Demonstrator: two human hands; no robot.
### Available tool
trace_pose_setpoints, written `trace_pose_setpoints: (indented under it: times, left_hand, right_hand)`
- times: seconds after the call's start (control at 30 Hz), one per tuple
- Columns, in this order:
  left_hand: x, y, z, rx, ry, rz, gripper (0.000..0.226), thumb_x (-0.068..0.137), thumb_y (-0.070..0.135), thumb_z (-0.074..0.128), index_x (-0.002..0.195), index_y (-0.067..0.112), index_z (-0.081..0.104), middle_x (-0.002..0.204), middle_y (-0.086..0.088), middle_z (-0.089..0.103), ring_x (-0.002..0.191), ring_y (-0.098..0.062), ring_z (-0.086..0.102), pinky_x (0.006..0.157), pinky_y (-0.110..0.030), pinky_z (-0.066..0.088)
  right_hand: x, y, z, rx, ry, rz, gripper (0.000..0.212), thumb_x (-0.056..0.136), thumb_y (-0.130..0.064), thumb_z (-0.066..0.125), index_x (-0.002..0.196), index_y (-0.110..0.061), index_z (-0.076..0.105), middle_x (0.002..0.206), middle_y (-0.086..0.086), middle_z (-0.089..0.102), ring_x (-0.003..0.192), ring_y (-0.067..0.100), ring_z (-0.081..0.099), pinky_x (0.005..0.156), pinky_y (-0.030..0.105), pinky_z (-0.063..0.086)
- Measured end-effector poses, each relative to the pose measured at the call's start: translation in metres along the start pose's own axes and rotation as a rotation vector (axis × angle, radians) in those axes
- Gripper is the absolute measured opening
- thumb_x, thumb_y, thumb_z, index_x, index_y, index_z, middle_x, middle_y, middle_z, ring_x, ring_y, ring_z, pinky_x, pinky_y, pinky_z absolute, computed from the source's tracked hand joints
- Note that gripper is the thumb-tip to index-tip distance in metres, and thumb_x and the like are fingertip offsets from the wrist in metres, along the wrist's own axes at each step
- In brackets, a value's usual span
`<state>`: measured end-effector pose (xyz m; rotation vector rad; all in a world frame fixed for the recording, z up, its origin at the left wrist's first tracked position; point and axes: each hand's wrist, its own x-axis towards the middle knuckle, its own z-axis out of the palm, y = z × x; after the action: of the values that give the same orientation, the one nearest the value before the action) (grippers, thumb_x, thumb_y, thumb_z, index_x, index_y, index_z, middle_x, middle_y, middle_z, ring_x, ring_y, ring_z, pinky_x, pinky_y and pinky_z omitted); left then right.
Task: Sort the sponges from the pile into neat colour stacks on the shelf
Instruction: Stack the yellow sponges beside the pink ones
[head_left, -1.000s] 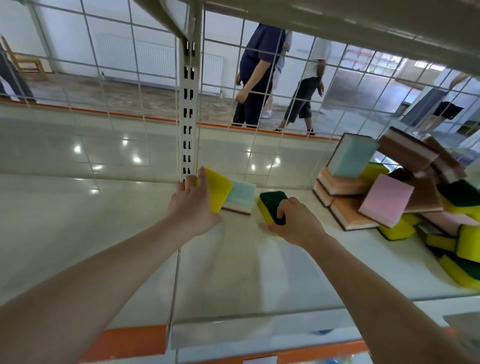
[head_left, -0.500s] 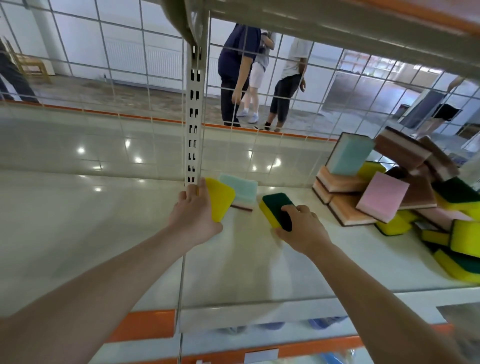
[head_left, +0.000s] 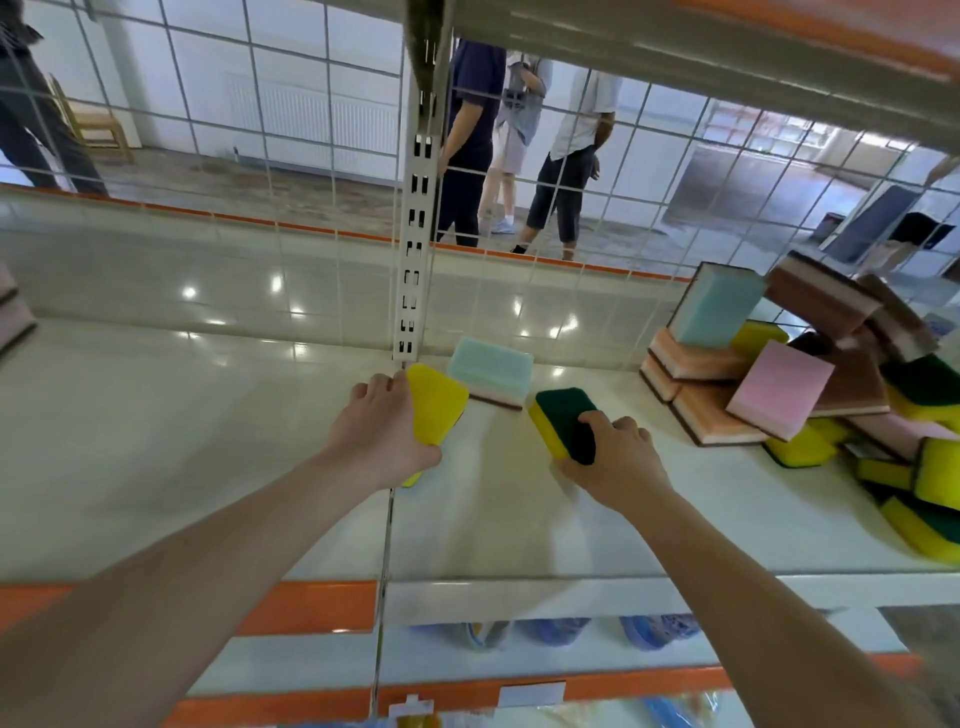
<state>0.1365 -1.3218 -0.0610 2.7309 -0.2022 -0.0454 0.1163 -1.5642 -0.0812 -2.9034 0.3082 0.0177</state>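
Note:
My left hand (head_left: 382, 434) grips a yellow sponge (head_left: 435, 402), tilted with its yellow face toward me, just right of the slotted upright. My right hand (head_left: 615, 460) holds a second yellow sponge with a dark green top (head_left: 561, 422), low over the white shelf (head_left: 493, 519). A pale teal sponge (head_left: 491, 368) lies flat on the shelf behind and between the two. The mixed pile of sponges (head_left: 810, 379) sits at the right: orange-brown, pink, teal, brown and yellow-green ones heaped unevenly.
A slotted white upright (head_left: 413, 270) and a wire grid back (head_left: 623, 208) close the shelf's rear. An upper shelf (head_left: 675, 47) hangs overhead. Three people (head_left: 519, 145) stand beyond the grid. Pinkish sponges (head_left: 13, 312) show at the far left edge.
Both hands have drawn slightly toward me with their sponges. The green-topped sponge now sits more under my right fingers. The view has tilted down a little.

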Motion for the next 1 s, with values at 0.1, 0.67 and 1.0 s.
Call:
trace_pose_setpoints:
  times: [0.1,0.67,1.0]
  left_hand:
    - [-0.005,-0.005,-0.002,0.01,-0.007,-0.004,0.088,0.073,0.038,0.069,0.141,0.009,0.022,0.132,-0.01,0.038,0.122,-0.031,0.037,0.089,-0.035,0.038]
    - [-0.04,-0.058,-0.035,0.051,-0.016,0.04,0.076,0.072,0.043,0.07,0.128,0.007,0.034,0.126,-0.011,0.037,0.117,-0.029,0.039,0.086,-0.035,0.038]
    - [-0.077,-0.121,-0.062,0.064,0.01,-0.005,0.078,0.073,0.041,0.07,0.132,0.008,0.033,0.127,-0.009,0.04,0.118,-0.027,0.04,0.085,-0.034,0.039]
  right_hand:
    - [-0.006,-0.005,0.0,0.01,-0.008,0.009,0.067,0.083,-0.045,0.058,0.139,-0.022,0.029,0.12,0.01,0.041,0.111,0.028,0.04,0.085,0.032,0.038]
    - [-0.057,-0.057,0.005,0.042,0.016,-0.063,0.067,0.083,-0.039,0.059,0.141,-0.024,0.029,0.125,0.01,0.039,0.113,0.027,0.039,0.09,0.03,0.036]
    - [-0.084,-0.133,0.021,0.071,0.021,-0.184,0.063,0.086,-0.033,0.056,0.142,-0.023,0.028,0.131,0.012,0.036,0.12,0.029,0.035,0.098,0.033,0.036]
